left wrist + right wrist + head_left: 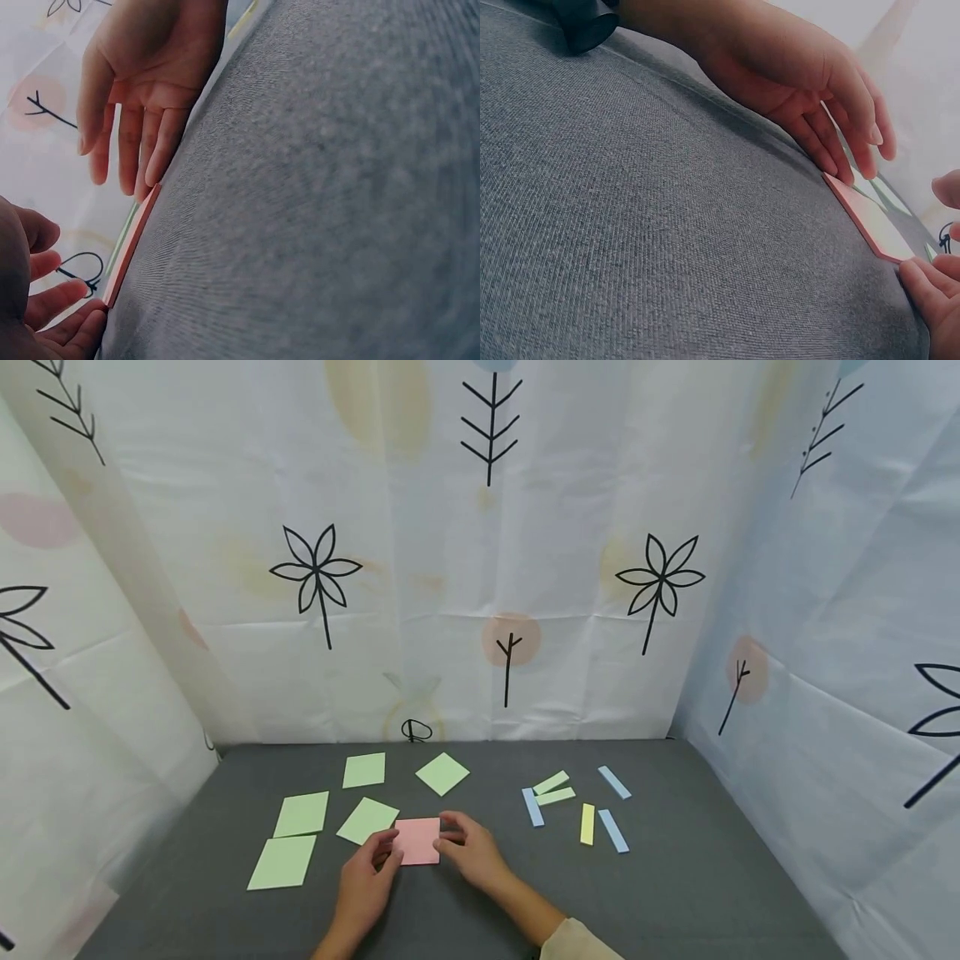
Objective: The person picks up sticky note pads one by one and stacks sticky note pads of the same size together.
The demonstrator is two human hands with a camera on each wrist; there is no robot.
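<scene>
A pink square pad of notes [417, 841] lies flat on the grey cloth table [675, 877], near the front middle. My left hand [377, 853] reaches in from the lower left, and its fingertips touch the pad's left edge. My right hand [456, 837] has its straight fingers at the pad's right edge. In the left wrist view the pad [132, 241] shows edge-on between the right hand's fingers [135, 142] above and my left fingertips [64, 319] below. In the right wrist view the pad [870, 221] lies between the left hand [817, 97] and my right fingertips [934, 289].
Several light green square notes [302, 814] are spread to the left of and behind the pad. To the right lie several narrow strips [587, 823] in blue, green and yellow. White patterned curtains [487, 568] close off the back and both sides.
</scene>
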